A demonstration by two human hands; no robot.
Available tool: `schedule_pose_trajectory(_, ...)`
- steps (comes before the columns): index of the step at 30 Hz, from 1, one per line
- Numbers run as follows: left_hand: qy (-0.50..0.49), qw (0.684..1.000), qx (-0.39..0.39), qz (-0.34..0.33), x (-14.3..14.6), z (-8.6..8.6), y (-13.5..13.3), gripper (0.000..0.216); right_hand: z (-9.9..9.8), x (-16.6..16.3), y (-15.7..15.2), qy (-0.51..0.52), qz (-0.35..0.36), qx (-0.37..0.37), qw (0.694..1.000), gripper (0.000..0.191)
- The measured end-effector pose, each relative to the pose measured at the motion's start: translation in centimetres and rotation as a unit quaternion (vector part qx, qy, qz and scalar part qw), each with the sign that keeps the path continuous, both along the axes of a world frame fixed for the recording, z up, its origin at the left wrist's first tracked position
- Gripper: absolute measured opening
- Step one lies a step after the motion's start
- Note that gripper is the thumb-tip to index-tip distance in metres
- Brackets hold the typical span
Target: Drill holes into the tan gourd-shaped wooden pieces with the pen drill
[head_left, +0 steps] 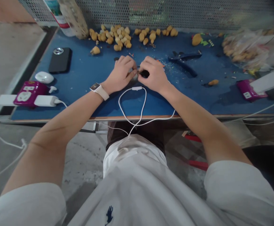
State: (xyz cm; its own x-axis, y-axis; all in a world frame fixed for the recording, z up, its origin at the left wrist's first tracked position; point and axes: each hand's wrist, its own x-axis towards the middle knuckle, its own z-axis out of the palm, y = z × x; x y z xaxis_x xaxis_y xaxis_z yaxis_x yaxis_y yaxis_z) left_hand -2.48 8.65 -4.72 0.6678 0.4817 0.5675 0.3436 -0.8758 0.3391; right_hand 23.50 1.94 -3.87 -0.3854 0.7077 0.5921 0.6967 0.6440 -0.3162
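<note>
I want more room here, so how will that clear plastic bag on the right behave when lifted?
The plastic bag will probably sag, since its film looks thin and crumpled. The tan lumps inside would likely shift, as they look like separate pieces.

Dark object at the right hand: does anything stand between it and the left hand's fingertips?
Nothing visible does. The dark object sits in the right hand, with the left hand close beside it. The white cable lies nearer the body, outside that gap. Fingers hide finer detail.
</note>
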Motion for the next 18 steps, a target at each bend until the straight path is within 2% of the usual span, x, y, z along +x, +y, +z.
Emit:
schedule_pose_trajectory(3,0.005,1.000,-0.012,0.021,-0.2,0.5,-0.4,0.071,0.3,0.1,-0.4,-0.015,-0.004,-0.006,1.000,0.011)
schedule_pose_trajectory(5,0.009,0.999,-0.017,0.033,-0.4,0.7,-0.7,0.069,0.4,0.2,-0.6,-0.016,-0.006,-0.010,1.000,0.010)
schedule_pose_trajectory(9,0.037,0.997,-0.013,0.065,-0.4,0.7,-1.2,0.042,0.5,0.6,-0.5,0.023,-0.007,-0.008,1.000,0.014)
schedule_pose_trajectory(13,0.081,0.995,-0.035,0.040,-0.2,1.2,-2.3,0.028,0.8,1.1,-0.3,0.082,0.003,-0.037,0.996,0.023)
schedule_pose_trajectory(15,0.091,0.994,-0.050,0.031,-0.1,1.8,-2.8,0.032,1.1,1.4,-0.1,0.112,0.015,-0.053,0.992,0.034)
schedule_pose_trajectory(18,0.083,0.994,-0.068,0.023,0.4,2.6,-3.5,0.052,1.2,1.5,0.4,0.156,0.038,-0.074,0.984,0.056)
